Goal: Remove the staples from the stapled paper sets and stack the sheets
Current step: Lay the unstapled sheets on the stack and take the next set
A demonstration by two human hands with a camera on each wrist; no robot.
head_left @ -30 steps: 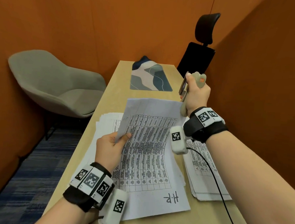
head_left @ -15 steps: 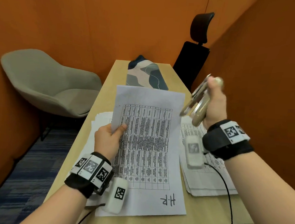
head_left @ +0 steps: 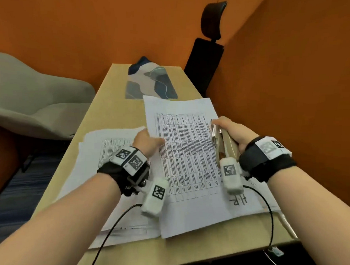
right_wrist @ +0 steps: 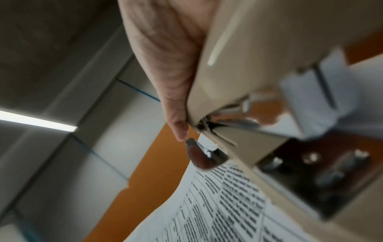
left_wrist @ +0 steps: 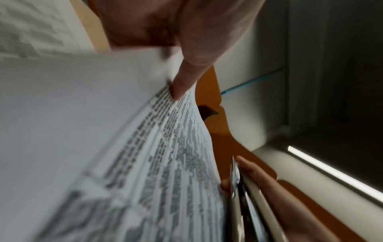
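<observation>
Head view, printed table sheet (head_left: 186, 153), "H.R" handwritten

A right hand (right_wrist: 165, 54) grips a beige stapler (right_wrist: 244, 68), thumb pressed along its casing, the picture blurred. The tool's metal underside, with rivets, fills the lower right; a small curved metal tab (right_wrist: 204, 155) juts from its end. Below it curves a printed sheet (right_wrist: 217, 212) of tabled text, against an orange wall (right_wrist: 149, 180) and a lit ceiling strip (right_wrist: 37, 121).

Head view looks down the desk (head_left: 114, 117); wrist views close, upward, sharing the printed sheet (head_left: 189, 153).
</observation>
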